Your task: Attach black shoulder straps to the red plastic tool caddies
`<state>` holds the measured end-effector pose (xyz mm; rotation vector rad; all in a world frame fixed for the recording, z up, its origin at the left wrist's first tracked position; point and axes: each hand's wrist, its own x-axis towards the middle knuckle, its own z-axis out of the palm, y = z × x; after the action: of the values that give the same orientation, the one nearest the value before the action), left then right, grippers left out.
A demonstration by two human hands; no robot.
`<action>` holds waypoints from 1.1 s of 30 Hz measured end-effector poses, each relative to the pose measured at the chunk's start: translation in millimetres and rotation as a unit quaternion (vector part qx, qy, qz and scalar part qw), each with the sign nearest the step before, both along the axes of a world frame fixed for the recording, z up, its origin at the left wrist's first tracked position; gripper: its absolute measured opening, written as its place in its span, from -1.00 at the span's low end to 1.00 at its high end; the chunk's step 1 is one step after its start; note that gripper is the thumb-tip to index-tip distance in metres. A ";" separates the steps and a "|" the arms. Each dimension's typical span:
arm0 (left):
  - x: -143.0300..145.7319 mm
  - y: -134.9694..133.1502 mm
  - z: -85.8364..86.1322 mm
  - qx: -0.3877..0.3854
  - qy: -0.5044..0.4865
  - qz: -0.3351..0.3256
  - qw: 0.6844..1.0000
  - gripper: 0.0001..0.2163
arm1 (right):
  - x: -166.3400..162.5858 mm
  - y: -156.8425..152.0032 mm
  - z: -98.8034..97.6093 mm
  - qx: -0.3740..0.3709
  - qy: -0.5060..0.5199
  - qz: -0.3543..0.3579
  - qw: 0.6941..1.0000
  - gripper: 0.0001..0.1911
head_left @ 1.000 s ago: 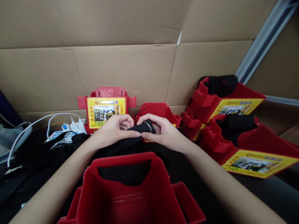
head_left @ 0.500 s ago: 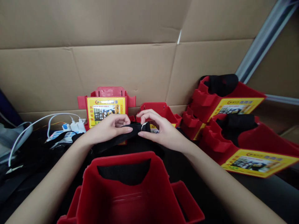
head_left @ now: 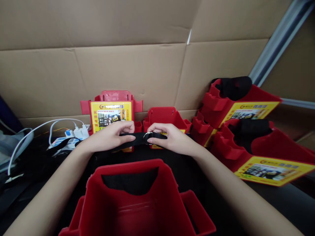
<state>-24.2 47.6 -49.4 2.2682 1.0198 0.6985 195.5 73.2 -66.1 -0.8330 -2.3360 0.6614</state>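
Note:
Both my hands hold a black webbing strap (head_left: 135, 138) stretched flat between them, above the dark table. My left hand (head_left: 110, 137) pinches the strap's left part, thumb on top. Fingers of my right hand (head_left: 172, 139) grip the strap's end beside a metal ring (head_left: 148, 138) threaded on it. Close in front of me stands an open red plastic tool box (head_left: 137, 200) with black fabric inside.
Red tool boxes with yellow labels (head_left: 112, 113) stand along the cardboard wall (head_left: 137, 72); a small one (head_left: 164, 116) is just behind my hands. Stacked red boxes holding black straps (head_left: 246, 121) lie at the right. A power strip with white cables (head_left: 66, 136) sits at the left.
The strap was bunched between my hands; now it is pulled out straight and level, the ring showing in the middle. My hands have drawn slightly apart.

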 end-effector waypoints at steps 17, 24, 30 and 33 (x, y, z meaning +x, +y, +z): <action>21.2 -3.2 -7.3 -0.042 -0.099 0.020 0.994 -0.81 | -9.7 -12.4 -1.6 -0.081 0.086 0.090 0.989 -0.81; 22.9 -4.7 -7.6 0.050 -0.043 0.076 0.995 -0.78 | -14.3 -19.8 -1.0 -0.039 0.062 0.038 0.997 -0.74; 13.9 -1.2 -4.2 -0.060 -0.040 0.023 0.997 -0.76 | -13.1 -21.9 5.4 -0.140 0.105 0.073 0.982 -0.76; 10.2 -0.7 -2.0 -0.073 -0.027 0.020 0.997 -0.74 | -10.6 -15.7 5.5 -0.176 0.125 0.088 0.972 -0.73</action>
<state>-13.9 47.0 -51.5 2.0994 1.0578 0.6751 184.9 57.5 -60.6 -0.6462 -2.1072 1.2098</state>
